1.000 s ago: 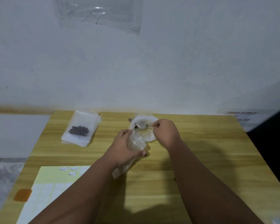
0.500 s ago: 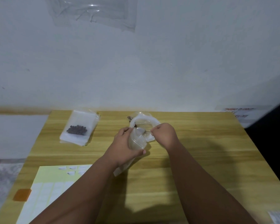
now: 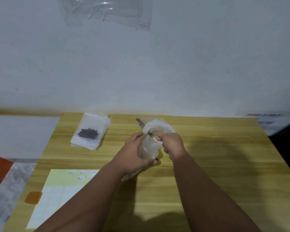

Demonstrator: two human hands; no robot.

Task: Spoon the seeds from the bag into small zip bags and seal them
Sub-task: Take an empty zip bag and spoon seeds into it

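My left hand (image 3: 132,154) grips a small clear zip bag (image 3: 147,149) upright above the wooden table (image 3: 208,164), thumb on its near side and fingertips at its mouth. My right hand (image 3: 172,145) pinches the thin handle of a spoon (image 3: 152,134), whose tip lies at the small bag's mouth by my left fingertips. Right behind stands the larger white plastic seed bag (image 3: 158,125), open at the top. At the back left lies a stack of small zip bags (image 3: 90,133); the top one holds dark seeds.
A metal utensil (image 3: 139,121) pokes out from behind the seed bag. A yellow sheet of white labels (image 3: 57,190) lies at the front left with an orange tag (image 3: 33,197) at its edge. The white wall rises just behind the table.
My right hand has drawn the spoon out of the large bag, toward me and left, to the small bag's mouth. My left hand keeps its hold on the small bag.
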